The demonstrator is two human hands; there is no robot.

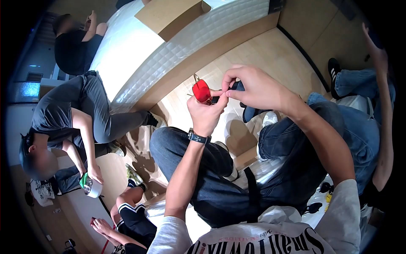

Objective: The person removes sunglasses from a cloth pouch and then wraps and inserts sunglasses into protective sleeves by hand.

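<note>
Red-tinted glasses (201,91) with a thin metal frame stand up out of my left hand (205,114), whose fingers are closed around them. A dark wristband (197,137) circles that wrist. My right hand (260,88) meets the left fingertips, thumb and index finger pressed together in a pinch. Whatever lies in that pinch is too small to make out. Both hands are raised above my knees, over the wooden floor.
A white quilted mattress (165,63) on a wooden base lies ahead, with a cardboard box (169,17) on it. At left, a crouching person (63,112) holds a metal container (91,187). Other people sit nearby, one close at right (361,139). Dark sunglasses (313,208) lie beside me.
</note>
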